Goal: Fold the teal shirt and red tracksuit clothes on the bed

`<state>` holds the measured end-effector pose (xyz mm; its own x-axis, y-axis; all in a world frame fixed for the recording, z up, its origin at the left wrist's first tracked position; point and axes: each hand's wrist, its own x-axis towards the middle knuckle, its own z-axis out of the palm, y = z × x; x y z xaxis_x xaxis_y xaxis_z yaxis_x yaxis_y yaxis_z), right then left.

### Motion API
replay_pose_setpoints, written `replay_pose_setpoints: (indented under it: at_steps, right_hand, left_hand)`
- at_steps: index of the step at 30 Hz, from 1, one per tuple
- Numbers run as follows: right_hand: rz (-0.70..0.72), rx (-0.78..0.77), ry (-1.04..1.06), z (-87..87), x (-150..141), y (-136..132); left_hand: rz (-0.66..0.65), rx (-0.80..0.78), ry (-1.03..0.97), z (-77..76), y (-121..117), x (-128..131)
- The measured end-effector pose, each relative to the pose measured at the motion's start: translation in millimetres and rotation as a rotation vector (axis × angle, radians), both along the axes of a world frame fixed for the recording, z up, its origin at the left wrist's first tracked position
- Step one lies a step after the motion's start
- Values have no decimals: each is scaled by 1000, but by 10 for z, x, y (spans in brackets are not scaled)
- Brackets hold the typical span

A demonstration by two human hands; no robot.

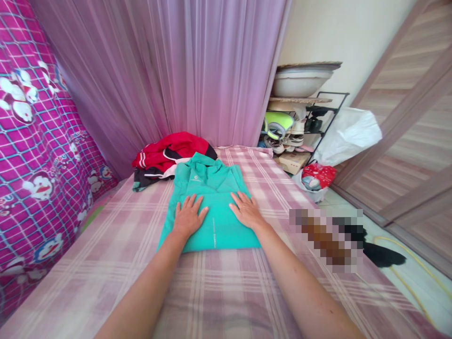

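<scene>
A teal collared shirt (pixel 212 221) lies folded on the bed, its collar at the far end and a small white logo on the chest. Its lower part is doubled up over the front, with a thin line of white lettering on it. My left hand (pixel 189 215) rests flat on the left side of the shirt, fingers spread. On the right side my right hand (pixel 245 209) also lies flat, fingers apart. Neither hand grips the fabric. Just behind the collar sits a heap of red, black and white clothes (pixel 176 150).
The bed has a pink-and-white plaid sheet (pixel 116 254). A purple curtain (pixel 197 70) hangs behind it, and a magenta cartoon-print cloth (pixel 45 155) on the left. To the right stand a shoe rack (pixel 319 134), bags (pixel 319 174) and a wooden wardrobe (pixel 406 117). A blurred-out patch covers the bed's right edge.
</scene>
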<state>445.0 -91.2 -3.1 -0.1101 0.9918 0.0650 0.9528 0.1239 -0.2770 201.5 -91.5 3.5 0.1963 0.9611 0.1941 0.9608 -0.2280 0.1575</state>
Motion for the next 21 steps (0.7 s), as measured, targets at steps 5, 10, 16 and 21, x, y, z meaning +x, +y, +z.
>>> replay_pose_setpoints:
  at_steps: [5,10,16,21]
  right_hand:
    - [1,35,104,-76,-6,54]
    - [38,57,462,-82,191,66]
    - [-167,237,725,-140,693,-361]
    - [-313,211,562,-235,858,-844]
  left_hand:
    - [-97,86,-25,-101,127,-202]
    - [-134,100,-119,-87,200,-257]
    - [-169,137,-377,52,-115,-586]
    - [41,174,-465,-5,-513,-974]
